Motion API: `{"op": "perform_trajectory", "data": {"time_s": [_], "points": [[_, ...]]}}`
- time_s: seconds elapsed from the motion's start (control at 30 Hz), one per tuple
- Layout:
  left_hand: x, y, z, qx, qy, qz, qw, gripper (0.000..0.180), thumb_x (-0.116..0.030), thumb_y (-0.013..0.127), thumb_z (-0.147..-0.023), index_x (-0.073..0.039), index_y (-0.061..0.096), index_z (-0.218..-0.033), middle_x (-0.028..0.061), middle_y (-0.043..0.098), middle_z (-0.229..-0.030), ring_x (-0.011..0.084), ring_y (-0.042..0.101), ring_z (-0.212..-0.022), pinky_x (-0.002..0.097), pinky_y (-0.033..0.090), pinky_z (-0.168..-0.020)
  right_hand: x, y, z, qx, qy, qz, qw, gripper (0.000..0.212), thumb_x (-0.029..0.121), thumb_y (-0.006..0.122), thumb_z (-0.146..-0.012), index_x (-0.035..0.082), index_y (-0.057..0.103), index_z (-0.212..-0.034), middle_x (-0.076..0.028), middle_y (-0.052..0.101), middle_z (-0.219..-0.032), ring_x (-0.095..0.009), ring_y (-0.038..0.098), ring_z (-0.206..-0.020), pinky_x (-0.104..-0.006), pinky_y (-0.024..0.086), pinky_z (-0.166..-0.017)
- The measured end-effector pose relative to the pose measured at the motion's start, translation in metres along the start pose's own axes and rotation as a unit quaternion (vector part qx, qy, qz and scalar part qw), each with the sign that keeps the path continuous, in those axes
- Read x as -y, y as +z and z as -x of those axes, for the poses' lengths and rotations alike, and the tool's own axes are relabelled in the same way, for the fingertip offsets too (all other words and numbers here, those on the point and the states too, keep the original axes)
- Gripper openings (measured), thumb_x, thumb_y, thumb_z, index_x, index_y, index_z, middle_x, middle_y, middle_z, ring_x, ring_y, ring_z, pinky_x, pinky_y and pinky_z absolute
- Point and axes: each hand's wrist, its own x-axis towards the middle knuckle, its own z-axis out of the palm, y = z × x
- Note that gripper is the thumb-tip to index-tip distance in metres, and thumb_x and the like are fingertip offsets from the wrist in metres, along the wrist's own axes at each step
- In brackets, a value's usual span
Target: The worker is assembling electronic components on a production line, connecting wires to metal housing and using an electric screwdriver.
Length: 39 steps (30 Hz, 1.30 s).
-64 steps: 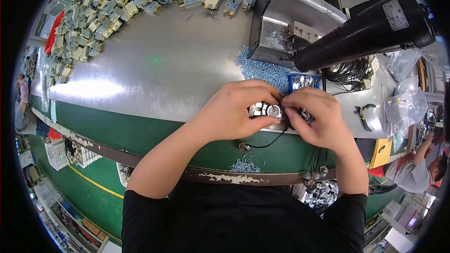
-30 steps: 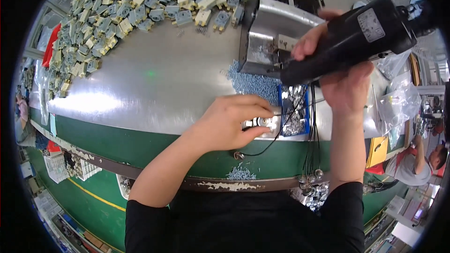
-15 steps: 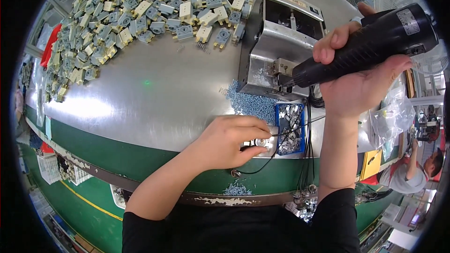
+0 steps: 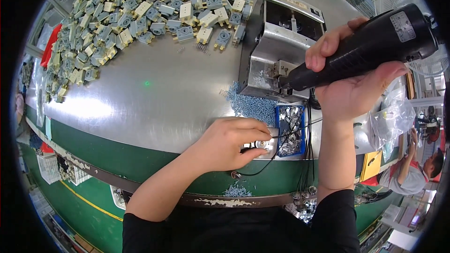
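My right hand [image 4: 348, 96] is wrapped round a thick black electric screwdriver [image 4: 368, 49]. Its tip points left and down at the front outlet of a metal screw feeder [image 4: 269, 61]; the exact contact is too small to make out. Near the table's front edge, my left hand [image 4: 229, 143] pinches a small part with a round metal centre [image 4: 262, 144] between thumb and fingers. The fingers cover much of that part, and a black wire runs beside it. Just beyond lie many loose bluish screws [image 4: 255, 107]. A blue tray [image 4: 303, 145] of small metal pieces stands to the right of the left hand.
A large heap of grey and cream switch-like housings [image 4: 140, 16] covers the far left of the metal table [image 4: 154, 107]. Black cables [image 4: 309, 159] hang over the front edge. Clear plastic bags [image 4: 393, 119] lie at the right, where another person [image 4: 412, 175] is seated.
My right hand has moved the screwdriver slightly left and down, bringing its tip closer against the feeder's outlet. My left hand stays nearly still on the small part.
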Motion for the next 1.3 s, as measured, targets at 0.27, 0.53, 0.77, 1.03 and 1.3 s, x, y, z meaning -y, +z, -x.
{"op": "perform_trajectory", "data": {"time_s": [0.27,0.53,0.77,1.03,1.3], "points": [[0.002,-0.004,0.000,-0.002,0.002,0.005,1.000,0.028,-0.012,0.085,-0.077,-0.004,0.077,-0.103,0.0117,0.076,-0.110,0.0299,0.074,-0.103,0.0394,0.060,-0.088,0.014,-0.007,0.015,0.113,0.055,-0.105,0.987,0.110,0.088,0.043,-0.089,-0.002,0.031,-0.152,-0.010,0.057,-0.089,-0.020,0.056,-0.068,-0.0370,0.047,-0.067],[0.006,-0.003,0.004,0.002,-0.005,0.004,1.000,0.029,-0.012,0.084,-0.078,-0.005,0.078,-0.105,0.0111,0.075,-0.111,0.0309,0.074,-0.100,0.0395,0.060,-0.086,0.031,0.014,0.070,0.100,0.066,-0.085,0.989,0.110,0.085,0.050,-0.088,0.000,0.029,-0.155,-0.008,0.053,-0.086,-0.017,0.056,-0.063,-0.0347,0.048,-0.059],[0.006,0.000,0.004,-0.005,0.004,-0.002,1.000,0.028,-0.013,0.084,-0.078,-0.005,0.077,-0.104,0.0114,0.075,-0.111,0.0316,0.074,-0.099,0.0398,0.059,-0.085,0.030,0.016,0.083,0.069,0.076,-0.068,0.992,0.110,0.087,0.047,-0.088,0.001,0.028,-0.154,-0.007,0.053,-0.086,-0.017,0.055,-0.062,-0.0339,0.047,-0.059],[0.005,0.000,0.004,-0.010,0.005,-0.001,1.000,0.029,-0.013,0.085,-0.077,-0.004,0.077,-0.103,0.0121,0.075,-0.110,0.0317,0.074,-0.098,0.0399,0.060,-0.085,0.025,0.013,0.083,0.099,0.047,-0.058,0.992,0.110,0.089,0.043,-0.088,0.002,0.029,-0.154,-0.006,0.053,-0.085,-0.015,0.054,-0.060,-0.0330,0.047,-0.058],[0.006,0.000,0.006,-0.012,0.002,0.000,1.000,0.028,-0.013,0.085,-0.077,-0.004,0.077,-0.102,0.0125,0.076,-0.110,0.0323,0.074,-0.098,0.0399,0.060,-0.085,0.025,0.015,0.086,0.080,0.065,-0.051,0.993,0.111,0.090,0.041,-0.087,0.001,0.030,-0.153,-0.006,0.053,-0.084,-0.016,0.054,-0.060,-0.0329,0.048,-0.058]]}}
